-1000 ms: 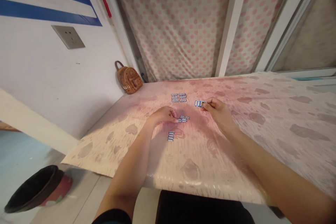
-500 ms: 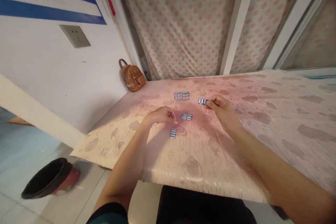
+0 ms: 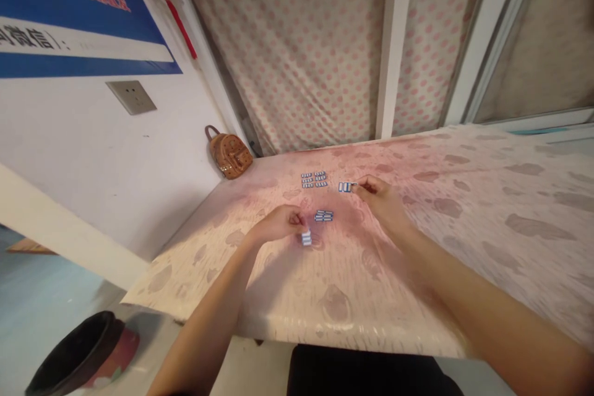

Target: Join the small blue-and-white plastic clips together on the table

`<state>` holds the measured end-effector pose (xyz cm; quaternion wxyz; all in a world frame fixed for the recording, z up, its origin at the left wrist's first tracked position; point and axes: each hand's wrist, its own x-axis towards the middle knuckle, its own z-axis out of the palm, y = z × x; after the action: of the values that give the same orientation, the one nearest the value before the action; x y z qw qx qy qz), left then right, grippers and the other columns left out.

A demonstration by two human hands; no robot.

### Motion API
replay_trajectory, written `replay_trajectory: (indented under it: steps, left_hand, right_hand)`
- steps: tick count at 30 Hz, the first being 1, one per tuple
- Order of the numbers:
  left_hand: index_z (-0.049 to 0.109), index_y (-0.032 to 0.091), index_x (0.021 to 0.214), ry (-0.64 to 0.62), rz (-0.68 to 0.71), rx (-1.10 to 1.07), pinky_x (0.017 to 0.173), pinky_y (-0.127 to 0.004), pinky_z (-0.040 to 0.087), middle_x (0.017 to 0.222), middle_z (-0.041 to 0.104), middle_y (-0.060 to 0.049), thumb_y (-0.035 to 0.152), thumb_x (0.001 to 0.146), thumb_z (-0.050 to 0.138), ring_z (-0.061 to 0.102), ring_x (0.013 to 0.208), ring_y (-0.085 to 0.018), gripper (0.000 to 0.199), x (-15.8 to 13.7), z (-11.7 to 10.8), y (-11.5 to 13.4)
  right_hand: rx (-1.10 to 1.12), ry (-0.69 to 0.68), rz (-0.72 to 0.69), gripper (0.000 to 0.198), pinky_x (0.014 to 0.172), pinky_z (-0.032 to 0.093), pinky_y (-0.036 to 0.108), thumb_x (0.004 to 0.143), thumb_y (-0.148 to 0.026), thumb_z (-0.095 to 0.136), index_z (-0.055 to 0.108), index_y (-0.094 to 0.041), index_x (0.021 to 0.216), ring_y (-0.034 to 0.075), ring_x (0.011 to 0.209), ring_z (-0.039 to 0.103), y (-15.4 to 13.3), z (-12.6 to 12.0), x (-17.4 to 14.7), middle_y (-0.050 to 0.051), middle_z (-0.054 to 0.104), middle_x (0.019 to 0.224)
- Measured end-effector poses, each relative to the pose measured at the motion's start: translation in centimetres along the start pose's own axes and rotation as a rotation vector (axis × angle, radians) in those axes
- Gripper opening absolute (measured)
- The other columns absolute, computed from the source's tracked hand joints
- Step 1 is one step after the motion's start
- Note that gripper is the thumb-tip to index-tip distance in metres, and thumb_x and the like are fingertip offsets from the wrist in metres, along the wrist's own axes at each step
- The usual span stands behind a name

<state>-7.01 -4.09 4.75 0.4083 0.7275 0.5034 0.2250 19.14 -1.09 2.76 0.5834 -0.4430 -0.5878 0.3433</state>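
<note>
My left hand is closed in a pinch at the upper end of a short column of small blue-and-white rectangular pieces. What lies between its fingertips is too small and blurred to make out. Farther right, my right hand pinches the right end of a short row of similar blue-and-white pieces, thumb and forefinger on the endmost one. Between the hands lies a tight cluster of these pieces. Beyond it, several more stand in neat rows, forming two side-by-side blocks.
A patterned pink-and-cream cloth covers the table. A small brown backpack-shaped purse rests at the back left corner by the wall. Dotted curtains hang behind the table. On the floor at left stands a dark-rimmed bin.
My left hand has come down and nearer to the short column, its fingertips now at the column's upper end. The right hand keeps its pinch on the row. The camera view has shifted.
</note>
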Motion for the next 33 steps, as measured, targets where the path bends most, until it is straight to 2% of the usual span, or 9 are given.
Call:
replay_trajectory:
  steps: [4,8,10,14,19,33]
  left_hand:
    - [0.070,0.014,0.078,0.397,0.076,-0.226,0.071,-0.025,0.049,0.079,0.072,-0.005,0.023,0.075,0.073,0.066,0.073,-0.014,0.009,3.4,1.0,2.7]
    - [0.067,0.014,0.081,0.587,0.076,-0.560,0.072,-0.027,0.053,0.082,0.073,-0.008,0.025,0.076,0.076,0.070,0.075,-0.016,0.015,6.8,3.4,4.2]
    - [0.066,0.013,0.084,0.590,0.076,-0.663,0.073,-0.028,0.055,0.085,0.074,-0.009,0.026,0.077,0.077,0.073,0.078,-0.018,0.018,7.5,4.6,4.2]
    - [0.067,0.013,0.089,0.539,0.109,-0.706,0.074,-0.028,0.056,0.088,0.076,-0.010,0.026,0.079,0.076,0.074,0.083,-0.020,0.019,7.1,6.1,3.7]
    - [0.071,0.013,0.092,0.501,0.113,-0.712,0.081,-0.032,0.058,0.090,0.077,-0.010,0.025,0.080,0.075,0.075,0.085,-0.020,0.018,6.4,6.6,3.8]
    - [0.072,0.014,0.095,0.470,0.138,-0.662,0.074,-0.027,0.056,0.094,0.077,-0.011,0.031,0.083,0.073,0.075,0.087,-0.021,0.021,6.3,7.4,4.1]
  right_hand:
    - [0.057,0.009,-0.024,0.017,0.057,0.032,0.028,0.077,-0.038,0.064,0.061,-0.022,0.072,0.014,0.061,0.044,0.3,0.0,0.2,-0.003,0.051,0.063]
    - [0.061,0.024,-0.065,0.019,0.061,0.036,0.029,0.079,-0.040,0.064,0.062,-0.022,0.076,0.015,0.065,0.048,0.8,-0.1,0.5,-0.002,0.057,0.069]
    - [0.052,0.026,-0.073,0.019,0.062,0.037,0.029,0.078,-0.041,0.063,0.061,-0.022,0.076,0.015,0.066,0.050,0.8,-0.1,0.5,-0.001,0.059,0.070]
    - [0.062,0.014,-0.089,0.018,0.058,0.036,0.028,0.077,-0.040,0.062,0.060,-0.022,0.076,0.015,0.062,0.048,0.3,0.3,0.2,-0.001,0.057,0.067]
    - [0.004,0.020,-0.122,0.017,0.059,0.039,0.029,0.079,-0.038,0.063,0.059,-0.022,0.074,0.015,0.061,0.050,-0.5,0.6,-0.2,-0.001,0.057,0.066]
    - [-0.055,0.031,-0.143,0.013,0.063,0.040,0.031,0.080,-0.035,0.060,0.060,-0.023,0.075,0.016,0.064,0.054,-0.7,0.9,-0.6,0.000,0.061,0.069]
